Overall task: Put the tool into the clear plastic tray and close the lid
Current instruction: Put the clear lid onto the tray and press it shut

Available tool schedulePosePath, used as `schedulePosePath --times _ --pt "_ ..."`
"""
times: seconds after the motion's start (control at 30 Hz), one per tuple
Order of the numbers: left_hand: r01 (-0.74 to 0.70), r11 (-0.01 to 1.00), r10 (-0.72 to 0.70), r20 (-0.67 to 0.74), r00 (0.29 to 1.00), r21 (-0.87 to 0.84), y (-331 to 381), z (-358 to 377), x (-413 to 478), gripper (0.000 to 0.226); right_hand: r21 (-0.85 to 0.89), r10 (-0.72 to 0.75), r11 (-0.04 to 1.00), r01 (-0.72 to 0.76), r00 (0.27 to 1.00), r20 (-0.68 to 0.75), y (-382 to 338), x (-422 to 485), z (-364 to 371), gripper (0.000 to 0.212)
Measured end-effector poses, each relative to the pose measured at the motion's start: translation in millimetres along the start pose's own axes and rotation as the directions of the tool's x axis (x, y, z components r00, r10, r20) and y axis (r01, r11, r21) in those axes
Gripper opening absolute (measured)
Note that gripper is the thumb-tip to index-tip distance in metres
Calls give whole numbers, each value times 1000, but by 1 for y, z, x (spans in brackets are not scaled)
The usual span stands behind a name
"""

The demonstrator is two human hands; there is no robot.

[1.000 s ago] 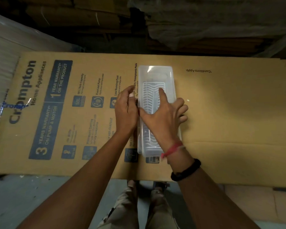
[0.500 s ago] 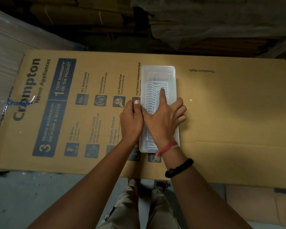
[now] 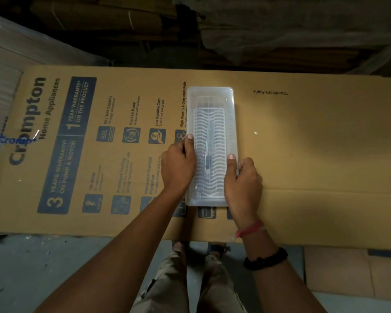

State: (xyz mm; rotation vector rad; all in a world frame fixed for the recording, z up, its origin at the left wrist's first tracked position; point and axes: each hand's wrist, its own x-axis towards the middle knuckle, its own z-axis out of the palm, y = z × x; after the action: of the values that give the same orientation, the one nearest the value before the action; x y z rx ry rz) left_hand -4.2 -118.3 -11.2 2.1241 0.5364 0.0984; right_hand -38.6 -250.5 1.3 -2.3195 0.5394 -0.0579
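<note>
A long clear plastic tray lies lengthwise on a big cardboard box, with its ribbed lid lying flat on top. Through the lid I make out a thin tool with a pale shaft and a dark handle, lying along the tray's middle. My left hand grips the tray's left side, thumb on the lid's edge. My right hand holds the right side, its thumb pressed on the lid's right edge. Both hands sit at the tray's near half.
The tray rests on a flat printed cardboard box with blue lettering on its left part. Its near edge runs just below the tray. Beyond the box lie dark stacked cartons. Grey floor and my legs show below.
My right hand has left the top of the lid and moved to the tray's right side. The left hand stays on the left side. The tool now shows through the lid.
</note>
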Motion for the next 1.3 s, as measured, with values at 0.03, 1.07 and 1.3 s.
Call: schedulePosePath --times 0.03,1.07,1.3 --pt "13 1000 -13 -4 1000 5 1 0 1 55 -4 1 1000 -1 1000 7 0 2 0 40" --pt "115 992 -117 -38 992 -61 53 23 142 37 471 233 828 -304 951 203 -77 155 30 41" --pt "135 988 -142 -92 986 -79 49 36 141 32 510 206 811 -287 956 209 -71 154 45 31"
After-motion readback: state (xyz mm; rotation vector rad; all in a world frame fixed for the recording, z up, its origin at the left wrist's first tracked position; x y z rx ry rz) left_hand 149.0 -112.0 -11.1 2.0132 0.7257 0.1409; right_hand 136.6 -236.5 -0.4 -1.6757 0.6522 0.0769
